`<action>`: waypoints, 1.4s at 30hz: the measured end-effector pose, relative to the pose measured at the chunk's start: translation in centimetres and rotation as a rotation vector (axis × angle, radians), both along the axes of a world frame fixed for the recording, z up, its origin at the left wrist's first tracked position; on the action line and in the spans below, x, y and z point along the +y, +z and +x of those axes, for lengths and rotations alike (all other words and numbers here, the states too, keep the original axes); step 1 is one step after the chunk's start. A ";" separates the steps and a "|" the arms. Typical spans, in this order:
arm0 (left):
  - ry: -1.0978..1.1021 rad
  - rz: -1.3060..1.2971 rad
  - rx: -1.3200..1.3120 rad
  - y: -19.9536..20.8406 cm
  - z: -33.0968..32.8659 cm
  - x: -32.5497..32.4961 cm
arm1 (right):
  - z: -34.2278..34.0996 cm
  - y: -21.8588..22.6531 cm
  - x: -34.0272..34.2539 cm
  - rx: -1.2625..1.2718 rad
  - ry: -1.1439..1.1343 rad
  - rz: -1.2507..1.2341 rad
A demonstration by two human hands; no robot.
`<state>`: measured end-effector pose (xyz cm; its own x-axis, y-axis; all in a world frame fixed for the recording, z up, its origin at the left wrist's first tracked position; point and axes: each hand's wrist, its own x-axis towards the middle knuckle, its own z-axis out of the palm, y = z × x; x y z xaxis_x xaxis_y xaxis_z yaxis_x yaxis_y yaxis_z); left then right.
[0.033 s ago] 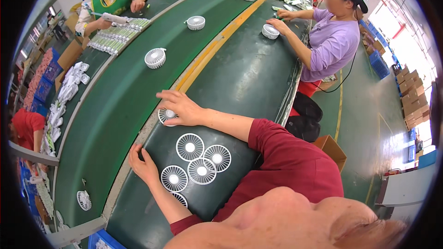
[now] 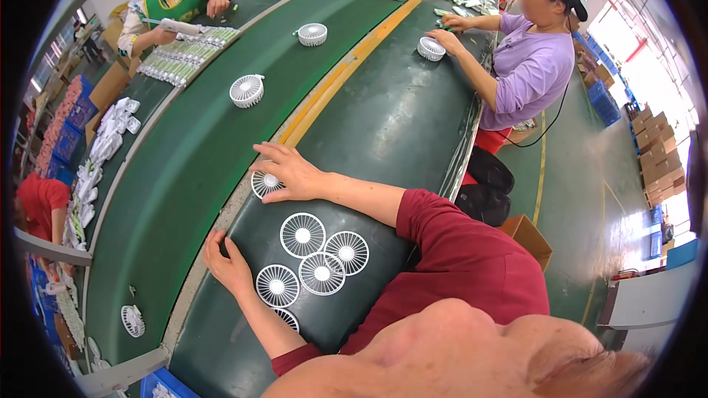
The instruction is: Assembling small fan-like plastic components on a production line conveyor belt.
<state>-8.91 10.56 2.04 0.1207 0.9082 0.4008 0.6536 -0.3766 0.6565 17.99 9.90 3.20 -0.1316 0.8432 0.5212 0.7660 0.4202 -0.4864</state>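
My right hand (image 2: 291,175) is over a white round fan grille (image 2: 265,185) at the edge of the dark green worktable. Its fingers are spread, with the thumb by the grille's near rim; the palm and fingers hide part of it. To the left and nearer, my left hand (image 2: 230,271) rests by the table's edge with fingers stretched and thumb apart, nothing in it. Between my arms lie several more white grilles (image 2: 302,235). One of them (image 2: 321,273) overlaps its neighbour (image 2: 346,253), and another (image 2: 286,318) is partly covered by my left forearm.
Beyond the table edge runs a green conveyor belt (image 2: 199,155) carrying white fan heads (image 2: 246,91). A co-worker in purple (image 2: 535,66) handles parts at the far right, near a fan head (image 2: 431,49). Across the belt, another person works over rows of white-and-green parts (image 2: 184,59).
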 end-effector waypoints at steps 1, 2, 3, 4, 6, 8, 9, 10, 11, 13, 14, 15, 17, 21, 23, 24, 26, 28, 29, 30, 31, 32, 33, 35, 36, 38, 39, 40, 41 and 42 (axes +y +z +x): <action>-0.006 -0.011 -0.006 -0.1 -0.1 0.0 | 0.0 -0.3 -0.1 0.000 0.000 -0.014; -0.006 -0.025 -0.006 -0.2 -0.1 0.0 | 0.1 -0.6 -0.1 -0.063 0.003 -0.033; -0.005 -0.015 0.011 -0.1 0.0 0.0 | 0.2 -0.8 -0.1 -0.126 0.007 -0.052; -0.007 -0.004 0.028 0.2 0.2 0.0 | 0.0 -0.9 0.2 -0.121 0.002 -0.049; -0.010 -0.020 0.041 0.5 0.4 -0.2 | 0.0 -1.0 0.1 -0.135 0.016 -0.068; -0.008 -0.008 0.058 0.4 0.4 -0.2 | -0.1 -0.9 0.1 -0.163 0.028 -0.073; -0.010 -0.013 0.058 0.5 0.4 -0.3 | -0.1 -1.0 0.1 -0.163 0.026 -0.078; -0.011 -0.021 0.054 0.5 0.4 -0.4 | -0.2 -1.0 0.1 -0.156 0.032 -0.091; -0.011 -0.029 0.051 0.6 0.3 -0.4 | -0.2 -0.9 0.1 -0.149 0.037 -0.103; -0.014 -0.028 0.057 0.7 0.2 -0.5 | -0.3 -1.0 0.1 -0.142 0.032 -0.098; -0.015 -0.026 0.063 0.7 0.3 -0.5 | -0.4 -0.9 0.1 -0.137 0.029 -0.091; -0.019 -0.025 0.063 0.7 0.3 -0.5 | -0.4 -0.8 0.0 -0.143 0.028 -0.084; -0.009 -0.037 0.059 0.9 0.4 -0.6 | -0.3 -0.9 0.0 -0.141 0.028 -0.076; -0.006 -0.060 0.060 0.9 0.3 -0.4 | -0.3 -0.8 0.1 -0.140 0.033 -0.073; -0.017 -0.041 0.061 0.7 0.4 -0.4 | -0.1 -0.8 0.1 -0.132 0.036 -0.065; -0.011 -0.045 0.052 0.9 0.6 -0.4 | -0.1 -0.9 0.1 -0.127 0.039 -0.063; -0.011 -0.040 0.054 1.0 0.6 -0.5 | -0.1 -0.8 0.1 -0.122 0.038 -0.063; -0.007 -0.035 0.051 0.9 0.5 -0.4 | -0.2 -0.7 0.1 -0.122 0.045 -0.074; -0.007 -0.037 0.045 0.9 0.4 -0.4 | -0.4 -0.7 0.2 -0.124 0.047 -0.092; -0.005 -0.039 0.040 0.8 0.3 -0.4 | -0.4 -0.7 0.1 -0.123 0.036 -0.103; 0.006 -0.020 0.031 0.6 0.3 -0.5 | -0.5 -0.6 0.0 -0.122 0.035 -0.112; 0.001 -0.015 0.028 0.5 0.3 -0.4 | -0.5 -0.5 -0.1 -0.123 0.031 -0.113; -0.004 -0.011 0.024 0.3 0.2 -0.4 | -0.3 -0.4 -0.1 -0.123 0.030 -0.122; -0.005 0.012 0.023 0.3 0.5 -0.4 | -0.2 -0.3 -0.3 -0.117 0.028 -0.127; -0.001 0.025 0.028 0.3 0.5 -0.5 | -0.2 -0.3 -0.3 -0.120 0.029 -0.123; 0.011 0.037 0.026 0.2 0.5 -0.6 | -0.2 -0.4 -0.4 -0.116 0.023 -0.111; 0.009 0.041 0.025 -0.1 0.3 -0.7 | -0.3 -0.5 -0.4 -0.115 0.029 -0.101; 0.008 0.045 0.024 0.0 0.1 -0.6 | -0.5 -0.6 -0.3 -0.110 0.033 -0.101; 0.008 0.043 0.019 0.1 0.1 -0.8 | -0.5 -0.6 -0.2 -0.105 0.036 -0.101; 0.015 0.051 0.020 0.3 0.1 -0.7 | -0.5 -0.6 -0.2 -0.110 0.035 -0.094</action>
